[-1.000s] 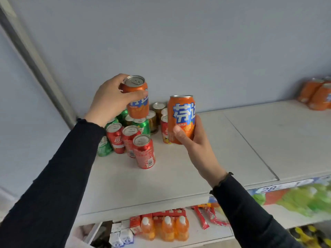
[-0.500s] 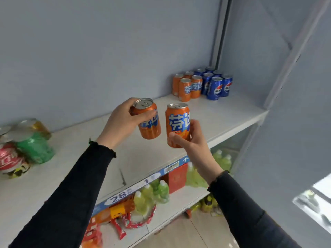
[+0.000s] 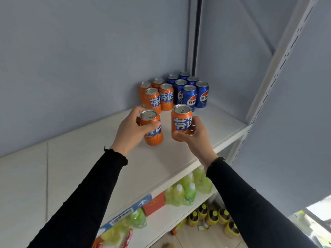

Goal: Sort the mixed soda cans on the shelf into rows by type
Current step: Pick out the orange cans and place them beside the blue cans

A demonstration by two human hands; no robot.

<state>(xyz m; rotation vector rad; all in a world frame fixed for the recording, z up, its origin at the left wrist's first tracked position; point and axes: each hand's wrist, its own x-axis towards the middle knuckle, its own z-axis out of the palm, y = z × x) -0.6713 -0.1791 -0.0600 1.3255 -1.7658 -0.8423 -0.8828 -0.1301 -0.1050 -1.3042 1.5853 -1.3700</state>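
My left hand (image 3: 131, 130) grips an orange soda can (image 3: 152, 133) held upright just above the white shelf (image 3: 75, 163). My right hand (image 3: 195, 136) grips a second orange soda can (image 3: 181, 120) beside it, slightly higher. Behind them, at the shelf's back right corner, several orange cans (image 3: 157, 97) stand in rows. Several blue cola cans (image 3: 190, 92) stand in rows to their right. The two held cans hover directly in front of the orange group.
A grey back wall and a side panel (image 3: 232, 68) close off the shelf's right end. The shelf's front edge carries a blue price strip (image 3: 129, 211). Green bottles (image 3: 186, 190) and yellow-capped bottles (image 3: 215, 216) fill lower shelves.
My view swung from the mixed cans at the left to the shelf's right end. Both hands carried their orange cans rightward and forward, close to the sorted orange group.
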